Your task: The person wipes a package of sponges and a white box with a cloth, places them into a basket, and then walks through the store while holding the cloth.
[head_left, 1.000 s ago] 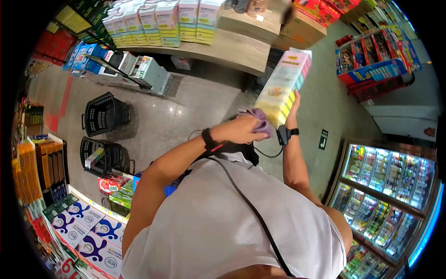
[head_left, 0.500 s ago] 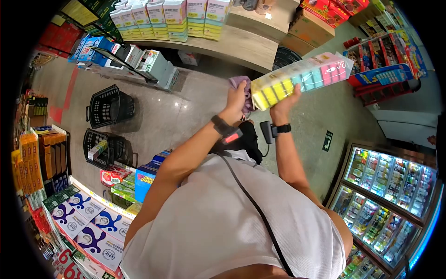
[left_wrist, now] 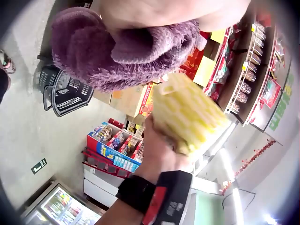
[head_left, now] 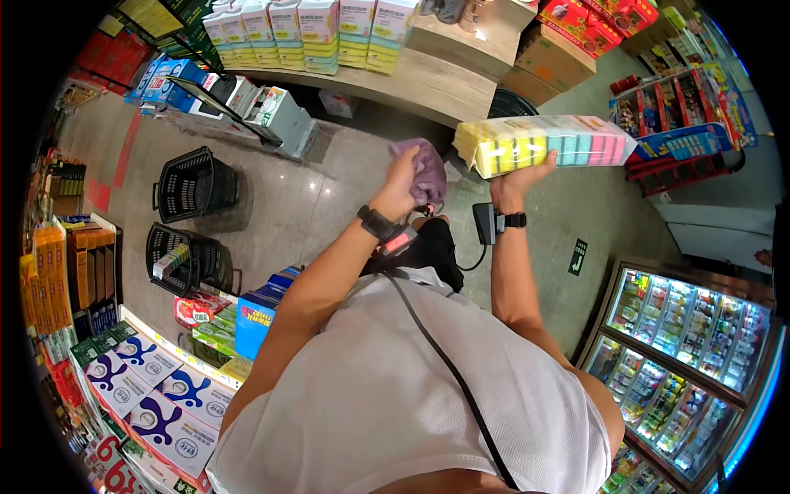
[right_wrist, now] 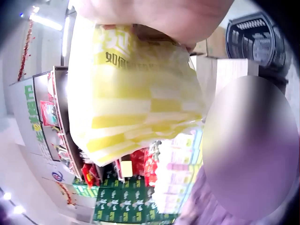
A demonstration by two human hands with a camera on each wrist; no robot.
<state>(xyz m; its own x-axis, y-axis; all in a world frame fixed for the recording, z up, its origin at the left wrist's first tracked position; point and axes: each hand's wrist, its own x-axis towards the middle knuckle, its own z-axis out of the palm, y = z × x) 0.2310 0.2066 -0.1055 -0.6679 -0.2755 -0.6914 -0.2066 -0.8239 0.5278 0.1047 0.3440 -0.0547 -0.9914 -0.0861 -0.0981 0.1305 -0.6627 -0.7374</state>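
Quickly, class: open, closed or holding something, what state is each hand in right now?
Left hand: holding a purple cloth.
Right hand: holding the wrapped yellow, blue and pink pack.

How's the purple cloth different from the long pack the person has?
The cloth is plain purple, while the pack has yellow, blue-green and pink parts. The cloth looks fuzzy, but the pack has a shiny, see-through wrapper. The cloth is bunched up; the pack is long and boxy. What's the same: each is held up in a hand, the cloth in the left hand, the pack in the right hand.
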